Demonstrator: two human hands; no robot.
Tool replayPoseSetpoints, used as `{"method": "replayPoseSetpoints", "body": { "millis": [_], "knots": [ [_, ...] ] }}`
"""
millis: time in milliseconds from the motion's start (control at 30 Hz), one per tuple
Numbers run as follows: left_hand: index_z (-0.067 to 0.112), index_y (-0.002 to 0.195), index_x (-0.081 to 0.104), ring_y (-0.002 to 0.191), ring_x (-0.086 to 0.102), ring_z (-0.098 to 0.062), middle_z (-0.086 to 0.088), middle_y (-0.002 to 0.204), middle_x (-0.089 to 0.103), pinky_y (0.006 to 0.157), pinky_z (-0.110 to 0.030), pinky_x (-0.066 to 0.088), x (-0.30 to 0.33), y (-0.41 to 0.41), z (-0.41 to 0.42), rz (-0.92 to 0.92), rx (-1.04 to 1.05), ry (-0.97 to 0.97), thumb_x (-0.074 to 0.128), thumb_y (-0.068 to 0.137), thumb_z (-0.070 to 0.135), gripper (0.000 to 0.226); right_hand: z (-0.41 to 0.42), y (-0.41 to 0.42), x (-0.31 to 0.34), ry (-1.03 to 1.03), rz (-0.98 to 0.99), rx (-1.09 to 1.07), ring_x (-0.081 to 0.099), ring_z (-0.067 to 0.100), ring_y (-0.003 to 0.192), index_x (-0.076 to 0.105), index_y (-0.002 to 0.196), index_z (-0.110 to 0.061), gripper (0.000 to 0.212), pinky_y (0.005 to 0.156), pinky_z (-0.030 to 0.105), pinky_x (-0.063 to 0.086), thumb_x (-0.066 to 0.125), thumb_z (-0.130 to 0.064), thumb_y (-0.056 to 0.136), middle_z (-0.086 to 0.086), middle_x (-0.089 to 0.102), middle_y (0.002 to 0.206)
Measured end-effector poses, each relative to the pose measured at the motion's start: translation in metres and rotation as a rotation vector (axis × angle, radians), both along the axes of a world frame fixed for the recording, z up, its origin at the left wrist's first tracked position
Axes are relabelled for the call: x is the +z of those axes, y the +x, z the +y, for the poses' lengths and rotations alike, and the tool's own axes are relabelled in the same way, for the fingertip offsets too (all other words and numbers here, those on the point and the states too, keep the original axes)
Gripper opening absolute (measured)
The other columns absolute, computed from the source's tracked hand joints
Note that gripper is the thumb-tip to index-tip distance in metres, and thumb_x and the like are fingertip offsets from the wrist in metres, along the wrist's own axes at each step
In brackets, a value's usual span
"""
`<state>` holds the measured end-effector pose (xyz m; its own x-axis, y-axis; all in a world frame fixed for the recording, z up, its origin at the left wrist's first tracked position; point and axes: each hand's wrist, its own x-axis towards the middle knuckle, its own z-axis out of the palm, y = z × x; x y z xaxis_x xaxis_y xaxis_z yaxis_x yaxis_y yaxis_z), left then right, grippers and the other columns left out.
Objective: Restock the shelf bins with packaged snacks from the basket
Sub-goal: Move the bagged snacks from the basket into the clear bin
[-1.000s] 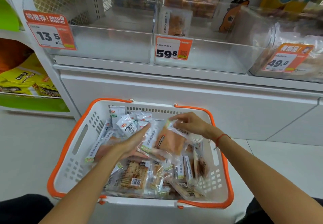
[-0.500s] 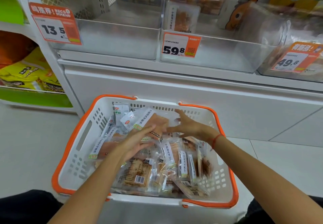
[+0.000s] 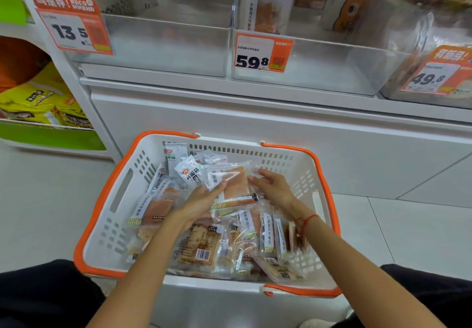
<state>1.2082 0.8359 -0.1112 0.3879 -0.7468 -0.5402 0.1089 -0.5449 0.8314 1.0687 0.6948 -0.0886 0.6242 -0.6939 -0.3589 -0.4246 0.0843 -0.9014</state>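
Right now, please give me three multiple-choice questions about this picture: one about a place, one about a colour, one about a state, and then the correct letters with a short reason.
1. Where does the basket stand?
A. on the top shelf
B. low, in front of the white cabinet, below the bins
C. inside a bin

2. What colour is the rim of the basket?
A. orange
B. blue
C. black

3. What is the state of the clear bin that carries the price tag 13.5?
A. full to the top
B. covered with a lid
C. no packets visible inside

Answers: 1 B, it sits under the shelf, between the person's knees. 2 A, the band around the white walls is orange. 3 C, only clear walls and floor show, while the left hand and the right hand meet on a clear snack packet over the basket.
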Motion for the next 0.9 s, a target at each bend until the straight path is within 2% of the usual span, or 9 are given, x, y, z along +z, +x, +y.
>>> {"method": "replayPoseSetpoints", "body": {
  "millis": [100, 200, 333, 400, 467, 533, 633, 733, 900],
  "knots": [
    [0.01, 0.141, 0.039, 0.13, 0.045, -0.028, -0.015, 0.143, 0.045, 0.105, -0.047, 0.041, -0.008, 0.003, 0.014, 0.189, 0.082, -0.062, 0.062, 0.065, 0.075, 0.103, 0.017, 0.012, -0.011, -0.067, 0.014, -0.045, 0.062, 0.02, 0.103, 0.058, 0.127, -0.014, 0.043, 0.095, 0.034, 0.05, 0.064, -0.033, 0.089, 0.006, 0.067, 0.112],
    [0.023, 0.133, 0.049, 0.116, 0.059, -0.026, -0.008, 0.125, 0.063, 0.096, -0.051, 0.048, -0.008, 0.012, 0.029, 0.23, 0.168, -0.125, 0.065, 0.074, 0.061, 0.072, 0.03, 0.024, -0.008, -0.137, 0.017, 0.017, 0.061, 0.019, 0.103, 0.06, 0.123, -0.013, 0.034, 0.093, 0.033, 0.049, 0.056, -0.032, 0.094, 0.005, 0.067, 0.109],
    [0.013, 0.126, 0.053, 0.093, 0.066, -0.027, -0.014, 0.116, 0.065, 0.067, -0.036, 0.058, -0.004, 0.037, 0.046, 0.144, 0.433, -0.193, 0.059, 0.09, 0.036, 0.043, 0.052, 0.042, -0.012, -0.231, 0.028, 0.072, 0.051, 0.023, 0.112, 0.049, 0.128, -0.003, 0.036, 0.097, 0.035, 0.043, 0.043, -0.024, 0.1, 0.009, 0.054, 0.122],
    [0.012, 0.127, 0.055, 0.093, 0.066, -0.024, -0.012, 0.115, 0.065, 0.067, -0.034, 0.057, -0.004, 0.053, 0.056, 0.102, 0.583, -0.198, 0.056, 0.094, 0.031, 0.038, 0.06, 0.039, -0.017, -0.537, 0.174, 0.382, 0.042, 0.024, 0.121, 0.046, 0.128, -0.005, 0.039, 0.103, 0.032, 0.037, 0.05, -0.002, 0.089, 0.011, 0.047, 0.13],
    [0.017, 0.13, 0.054, 0.104, 0.064, -0.025, -0.008, 0.12, 0.064, 0.08, -0.048, 0.055, -0.002, 0.065, 0.064, 0.135, 0.671, -0.199, 0.055, 0.094, 0.034, 0.04, 0.07, 0.03, -0.018, -0.797, 0.203, 0.885, 0.036, 0.024, 0.127, 0.052, 0.125, -0.011, 0.056, 0.107, 0.035, 0.033, 0.054, 0.011, 0.073, 0.008, 0.046, 0.135],
    [0.02, 0.129, 0.054, 0.108, 0.063, -0.025, -0.005, 0.121, 0.064, 0.088, -0.051, 0.052, 0.003, 0.068, 0.067, 0.171, 0.688, -0.223, 0.053, 0.096, 0.031, 0.035, 0.077, 0.02, -0.02, -1.011, 0.212, 1.275, 0.022, 0.025, 0.141, 0.049, 0.135, -0.02, 0.071, 0.115, 0.039, 0.021, 0.061, 0.008, 0.07, 0.003, 0.034, 0.151],
    [0.02, 0.128, 0.054, 0.106, 0.063, -0.025, -0.006, 0.119, 0.065, 0.089, -0.043, 0.052, 0.007, 0.065, 0.064, 0.16, 0.654, -0.255, 0.051, 0.097, 0.027, 0.031, 0.075, 0.005, -0.027, -1.143, 0.286, 1.479, 0.0, 0.019, 0.148, 0.032, 0.146, -0.032, 0.078, 0.119, 0.04, 0.011, 0.06, 0.0, 0.081, -0.008, 0.015, 0.159],
    [0.023, 0.128, 0.051, 0.109, 0.061, -0.023, -0.005, 0.121, 0.063, 0.094, -0.042, 0.05, 0.007, 0.06, 0.061, 0.135, 0.629, -0.264, 0.052, 0.096, 0.03, 0.033, 0.062, 0.006, -0.015, -1.05, 0.301, 1.409, 0.017, 0.019, 0.145, 0.044, 0.14, -0.032, 0.065, 0.115, 0.042, 0.024, 0.066, -0.009, 0.083, -0.008, 0.03, 0.154],
    [0.023, 0.134, 0.048, 0.112, 0.058, -0.024, -0.005, 0.125, 0.06, 0.095, -0.043, 0.048, 0.01, 0.055, 0.056, 0.069, 0.573, -0.233, 0.049, 0.097, 0.037, 0.04, 0.009, 0.007, 0.041, -0.229, 0.416, 1.182, 0.041, 0.012, 0.132, 0.047, 0.137, -0.035, 0.044, 0.113, 0.034, 0.031, 0.056, -0.026, 0.094, -0.011, 0.046, 0.143]
  ]
}}
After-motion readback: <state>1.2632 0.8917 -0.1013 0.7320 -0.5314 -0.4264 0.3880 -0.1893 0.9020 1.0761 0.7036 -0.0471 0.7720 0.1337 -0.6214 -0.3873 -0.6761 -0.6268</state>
